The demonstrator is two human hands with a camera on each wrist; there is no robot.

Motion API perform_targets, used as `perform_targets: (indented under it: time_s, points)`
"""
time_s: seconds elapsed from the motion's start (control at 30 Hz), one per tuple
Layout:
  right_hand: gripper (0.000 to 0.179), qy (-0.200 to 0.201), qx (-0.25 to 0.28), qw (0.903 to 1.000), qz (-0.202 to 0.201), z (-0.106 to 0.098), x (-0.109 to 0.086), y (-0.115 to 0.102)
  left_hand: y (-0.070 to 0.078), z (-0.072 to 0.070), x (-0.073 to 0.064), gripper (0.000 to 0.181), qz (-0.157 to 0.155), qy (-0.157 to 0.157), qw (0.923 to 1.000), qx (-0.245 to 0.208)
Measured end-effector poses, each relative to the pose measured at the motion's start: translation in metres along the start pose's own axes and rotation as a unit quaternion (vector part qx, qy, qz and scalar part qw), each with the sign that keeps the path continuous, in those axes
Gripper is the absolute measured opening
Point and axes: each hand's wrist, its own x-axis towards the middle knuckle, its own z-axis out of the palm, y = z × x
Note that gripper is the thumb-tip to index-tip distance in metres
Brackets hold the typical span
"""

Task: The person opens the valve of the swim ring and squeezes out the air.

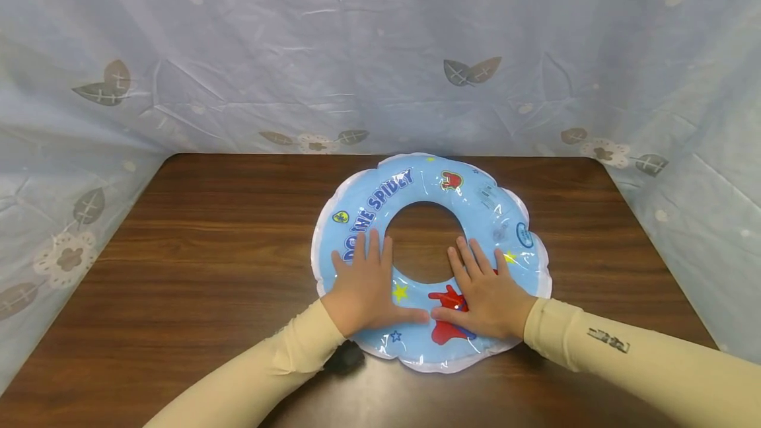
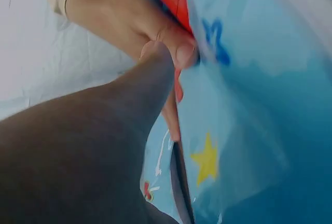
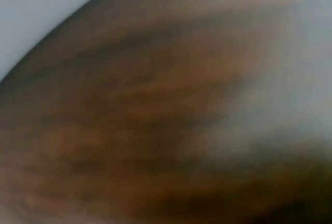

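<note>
A light blue inflatable swim ring with a pale rim lies on the wooden table, printed with lettering, stars and a red figure. My left hand rests flat on its near left part, fingers straight and pointing away. On the near right part lies my right hand, fingers spread and straight, partly covering the red figure. The two thumbs point toward each other, their tips close together. In the left wrist view, my left hand is dark in front, with the right hand beyond it on the ring. The right wrist view shows no hand.
The brown wooden table spreads around the ring, its far corners rounded. A pale patterned cloth with leaves and flowers hangs behind the table and along both sides. A dark object sits below the left wrist. The right wrist view shows a blurred table surface.
</note>
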Motion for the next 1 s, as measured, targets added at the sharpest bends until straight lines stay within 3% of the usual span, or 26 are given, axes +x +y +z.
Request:
perform_targets:
  time_s: [0.37, 0.63, 0.9, 1.0]
  points:
    - [0.115, 0.005, 0.004, 0.9999, -0.009, 0.011, 0.003, 0.008, 0.007, 0.011, 0.005, 0.138, -0.023, -0.040, 0.9985, 0.031]
    - [0.108, -0.040, 0.038, 0.9985, 0.002, -0.012, -0.001, 0.005, 0.007, 0.011, 0.004, 0.139, -0.017, -0.051, 0.9979, 0.036]
    - [0.106, 0.013, 0.001, 0.9997, -0.019, -0.013, -0.017, 0.009, 0.007, 0.012, 0.005, 0.141, -0.013, -0.056, 0.9975, 0.041]
    - [0.107, 0.013, -0.001, 0.9998, -0.014, -0.013, -0.022, 0.011, 0.006, 0.012, 0.005, 0.141, -0.013, -0.055, 0.9975, 0.041]
